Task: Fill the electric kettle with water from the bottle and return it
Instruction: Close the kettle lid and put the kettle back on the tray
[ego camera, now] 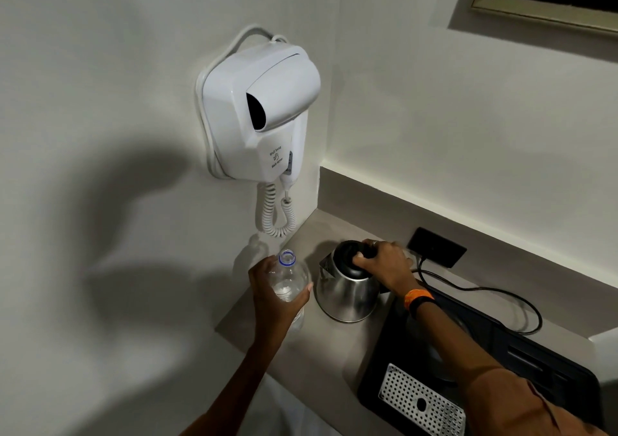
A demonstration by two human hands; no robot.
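A steel electric kettle (346, 290) with a black lid stands on the grey counter (321, 352), left of the black tray. My right hand (384, 265) is closed over its black handle and lid, thumb on the lid. A clear plastic water bottle (290, 276), uncapped with a blue neck ring and holding some water, stands upright at the counter's left edge. My left hand (277, 295) is wrapped around its body. Bottle and kettle are close together but apart.
A white wall-hung hair dryer (261, 111) with a coiled cord hangs just above the bottle. A black tray (521, 362) with a perforated metal drip plate (421, 402) lies to the right. A black wall socket (436, 246) and a power cord (485, 290) sit behind the kettle.
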